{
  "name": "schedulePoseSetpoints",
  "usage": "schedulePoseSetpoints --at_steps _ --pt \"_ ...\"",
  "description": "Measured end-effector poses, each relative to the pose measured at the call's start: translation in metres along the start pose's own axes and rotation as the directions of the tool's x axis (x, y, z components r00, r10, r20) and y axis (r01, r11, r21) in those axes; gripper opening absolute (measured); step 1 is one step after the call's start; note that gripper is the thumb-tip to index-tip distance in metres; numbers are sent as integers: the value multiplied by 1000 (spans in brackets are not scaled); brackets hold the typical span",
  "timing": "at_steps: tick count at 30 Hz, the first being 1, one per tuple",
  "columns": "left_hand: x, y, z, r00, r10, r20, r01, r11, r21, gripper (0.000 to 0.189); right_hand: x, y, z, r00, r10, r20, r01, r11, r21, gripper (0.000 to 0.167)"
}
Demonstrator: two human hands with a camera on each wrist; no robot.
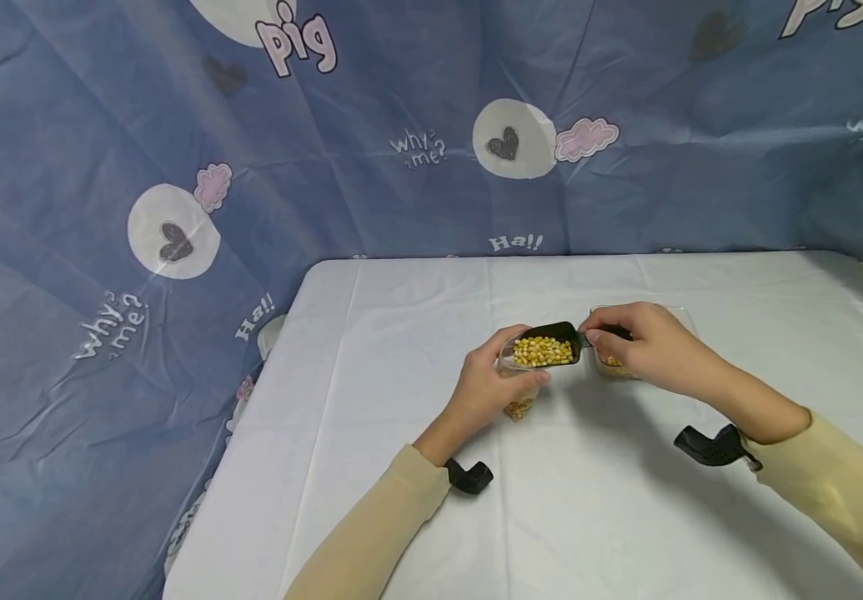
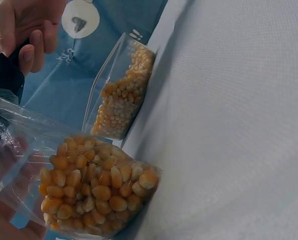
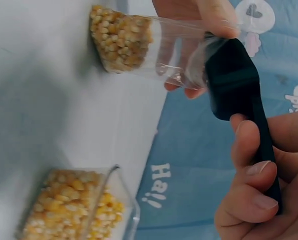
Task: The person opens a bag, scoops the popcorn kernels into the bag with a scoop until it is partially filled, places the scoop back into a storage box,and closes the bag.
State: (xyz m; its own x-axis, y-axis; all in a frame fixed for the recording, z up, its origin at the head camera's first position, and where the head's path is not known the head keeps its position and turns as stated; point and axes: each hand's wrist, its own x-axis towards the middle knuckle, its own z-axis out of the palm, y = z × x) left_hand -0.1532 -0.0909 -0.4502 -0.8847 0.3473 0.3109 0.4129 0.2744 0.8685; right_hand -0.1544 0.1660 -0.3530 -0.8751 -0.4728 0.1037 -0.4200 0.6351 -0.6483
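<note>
My left hand (image 1: 482, 385) grips a clear plastic bag (image 2: 96, 192) near its mouth, with corn kernels filling the bottom. In my right hand (image 1: 652, 348) is the handle of a black scoop (image 3: 234, 75). Yellow corn kernels (image 1: 542, 352) lie heaped in the scoop, whose front end sits at the bag's opening. A clear rectangular container (image 3: 73, 202), part full of corn, stands on the table under and behind my right hand, which partly hides it in the head view. From the right wrist, only the scoop's dark underside shows.
A white cloth covers the table (image 1: 393, 333). Behind it and to its left hangs a blue printed curtain (image 1: 371, 108). Black wrist mounts (image 1: 709, 446) stick out from both sleeves.
</note>
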Motion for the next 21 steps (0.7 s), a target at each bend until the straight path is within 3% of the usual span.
schedulePoseSetpoints --at_steps 9,15,21 --pt "-1 4 0 1000 -3 -24 2 1000 -20 66 7 -18 -8 1000 -27 -11 25 995 -97 17" --pt "0 5 0 999 -3 -43 2 999 -41 63 12 -26 -10 994 -99 -45 88 976 -197 16" --pt "1 7 0 997 -16 -72 12 998 -57 64 18 -43 -13 992 -121 -47 105 960 -261 16"
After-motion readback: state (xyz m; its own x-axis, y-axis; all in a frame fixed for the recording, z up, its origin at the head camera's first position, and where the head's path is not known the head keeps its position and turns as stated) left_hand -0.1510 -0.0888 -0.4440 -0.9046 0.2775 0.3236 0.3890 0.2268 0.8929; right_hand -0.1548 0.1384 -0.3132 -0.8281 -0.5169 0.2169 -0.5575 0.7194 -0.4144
